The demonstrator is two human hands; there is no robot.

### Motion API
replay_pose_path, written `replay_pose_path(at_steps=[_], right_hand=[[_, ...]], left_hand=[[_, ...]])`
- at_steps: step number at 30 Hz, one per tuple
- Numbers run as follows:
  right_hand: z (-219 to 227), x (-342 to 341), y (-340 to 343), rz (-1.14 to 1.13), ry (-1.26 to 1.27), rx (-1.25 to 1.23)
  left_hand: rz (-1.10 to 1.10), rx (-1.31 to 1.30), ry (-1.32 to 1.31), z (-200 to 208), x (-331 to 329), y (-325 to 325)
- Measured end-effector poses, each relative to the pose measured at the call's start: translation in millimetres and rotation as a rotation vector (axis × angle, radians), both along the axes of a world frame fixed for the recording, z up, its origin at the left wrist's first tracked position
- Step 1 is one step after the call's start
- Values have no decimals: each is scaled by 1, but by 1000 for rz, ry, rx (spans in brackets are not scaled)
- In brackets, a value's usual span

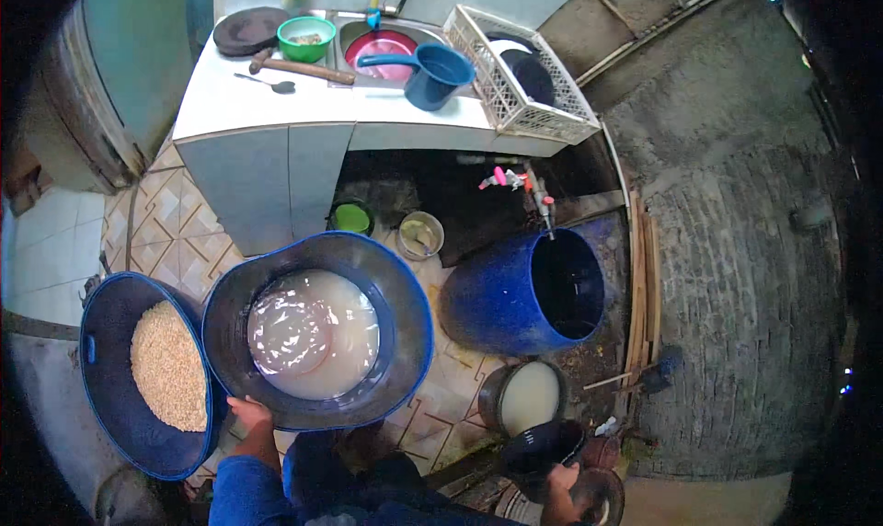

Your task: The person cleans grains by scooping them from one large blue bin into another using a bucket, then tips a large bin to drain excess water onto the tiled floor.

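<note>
To the left of the large blue-rimmed water tub point(397, 324), just beside it, a similar grain tub point(108, 365) leans at a tilt, with pale grains point(168, 367) banked inside. The left hand point(251, 416) grasps the near-left rim of the water tub, which itself holds cloudy, glinting liquid. Beyond the water tub stands a white counter point(216, 103) bearing a green bowl point(305, 51), a hammer point(303, 67) and a blue dipper point(440, 74); a small metal pot point(434, 243) sits on the floor just past its far rim. Right of the water tub is a deep blue barrel point(483, 291), and to its near right a bucket point(490, 393) of whitish liquid. Farther to the near right, well apart from the water tub, the right hand point(563, 483) is closed on the edge of a black bowl point(538, 457).
</note>
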State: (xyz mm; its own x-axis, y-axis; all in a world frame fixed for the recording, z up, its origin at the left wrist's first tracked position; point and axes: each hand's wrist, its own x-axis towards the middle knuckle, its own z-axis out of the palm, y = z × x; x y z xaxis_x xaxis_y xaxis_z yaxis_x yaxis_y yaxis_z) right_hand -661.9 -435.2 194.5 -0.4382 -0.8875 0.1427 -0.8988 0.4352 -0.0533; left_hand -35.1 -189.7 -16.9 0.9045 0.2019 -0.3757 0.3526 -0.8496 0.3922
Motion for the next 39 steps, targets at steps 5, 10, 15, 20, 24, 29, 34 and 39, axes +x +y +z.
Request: replay_pose_path(at_steps=[5, 10, 15, 20, 24, 29, 34, 39], right_hand=[[2, -89, 8, 78, 44, 155], [58, -28, 35, -41, 103, 121], [114, 88, 5, -235, -785, -381], [154, 141, -26, -15, -1050, -398], [161, 153, -64, 68, -1243, -367], [184, 164, -78, 29, -1424, -317], [187, 188, -97, -133, -1735, -211], [189, 201, -147, -108, -1920, -258]], left_hand=[[111, -42, 122, -49, 10, 31], [-69, -25, 483, -74, 21, 33], [381, -326, 347, -138, 34, 46], [121, -100, 542, -73, 20, 23], [184, -111, 467, -55, 28, 29], [182, -144, 457, -44, 24, 17], [139, -210, 464, -65, 32, 27], [97, -392, 322, -93, 49, 56]])
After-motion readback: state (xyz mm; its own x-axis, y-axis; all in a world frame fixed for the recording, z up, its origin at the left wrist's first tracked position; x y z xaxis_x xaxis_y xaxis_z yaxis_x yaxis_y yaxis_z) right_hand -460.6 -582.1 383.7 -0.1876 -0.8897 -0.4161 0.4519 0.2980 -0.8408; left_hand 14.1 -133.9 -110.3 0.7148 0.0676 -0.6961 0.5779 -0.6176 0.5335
